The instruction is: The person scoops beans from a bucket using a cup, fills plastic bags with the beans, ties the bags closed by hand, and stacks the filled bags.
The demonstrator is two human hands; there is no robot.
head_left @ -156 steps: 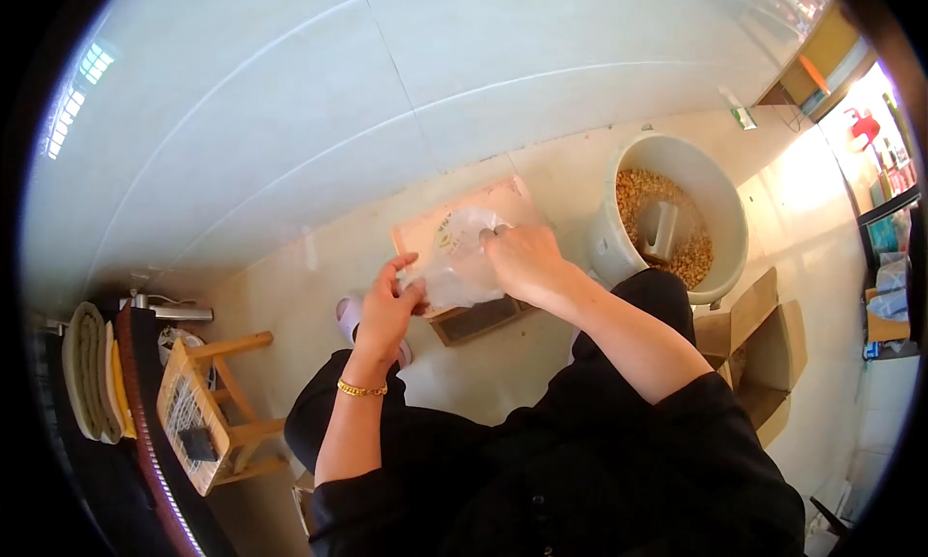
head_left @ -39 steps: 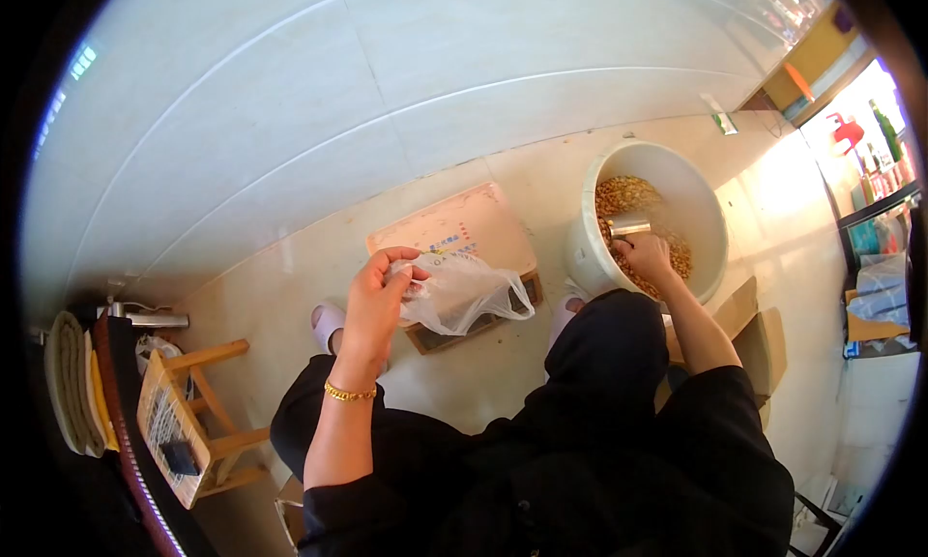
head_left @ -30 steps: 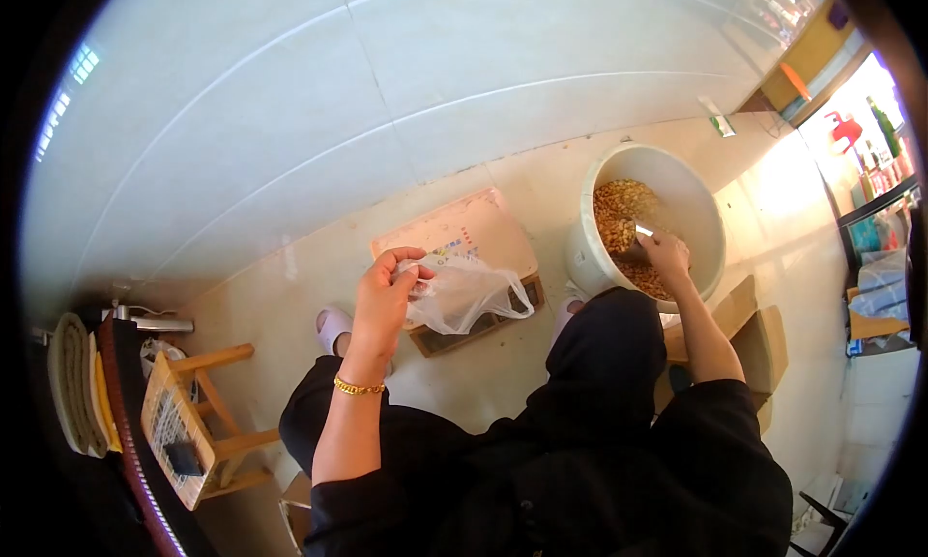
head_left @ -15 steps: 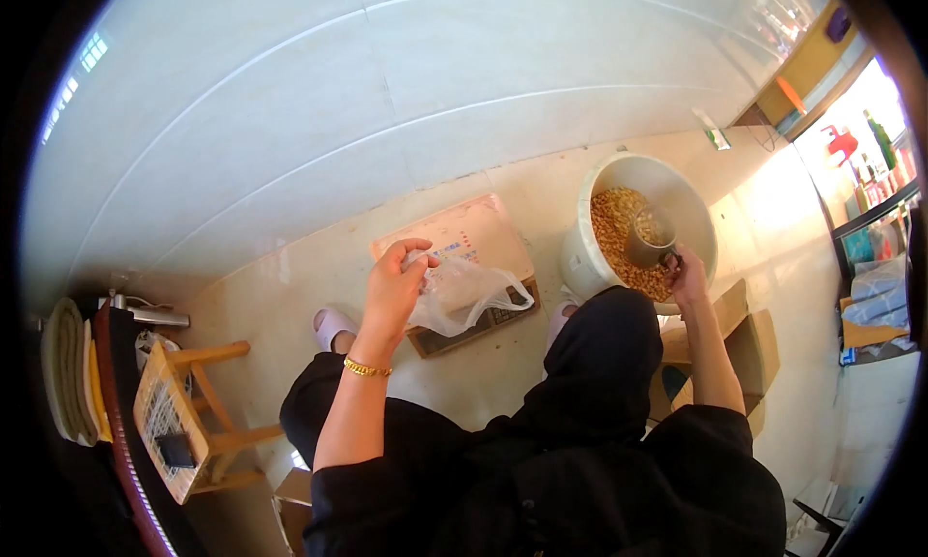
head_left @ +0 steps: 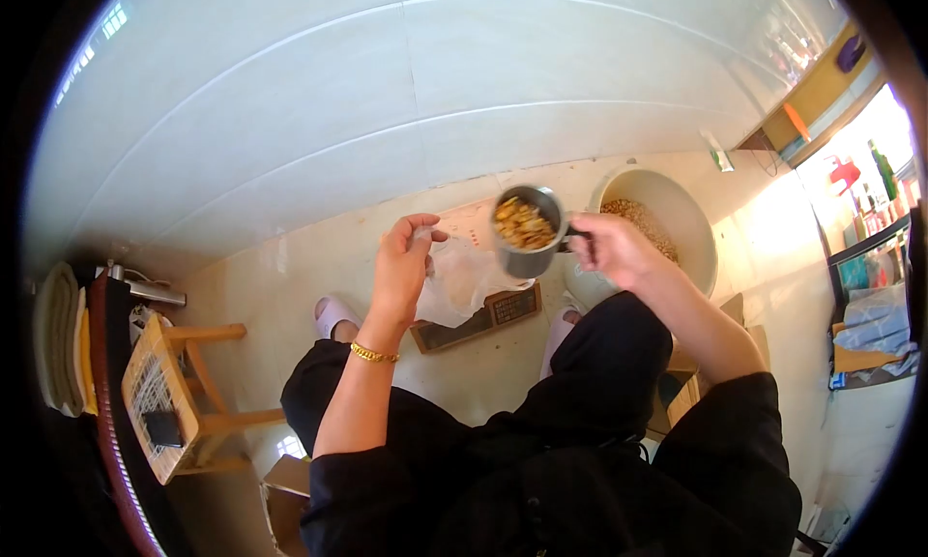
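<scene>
My left hand [head_left: 401,267] pinches the rim of a thin clear plastic bag [head_left: 458,284], which hangs open to the right of the fingers. In my right hand [head_left: 616,249] is the dark handle of a metal mug [head_left: 527,262]. Yellow-brown kernels [head_left: 523,222], corn by their look, fill the mug nearly to the top. The mug is slightly tilted and overlaps the bag's right side in this view; whether they touch I cannot tell. Behind my right hand stands a large pale bucket [head_left: 694,207] with more kernels [head_left: 640,222] inside.
Beneath the bag lies a flat box or scale with a dark front strip [head_left: 466,333] on the tiled floor. A wooden stool [head_left: 198,424] holding a dark flat object stands at left. Cardboard boxes [head_left: 287,499] lie near my legs. A pale wall [head_left: 319,93] rises ahead.
My right hand has lifted the mug out of the bucket and carried it left to the bag, now full of kernels. My left hand still pinches the bag and has barely moved.
</scene>
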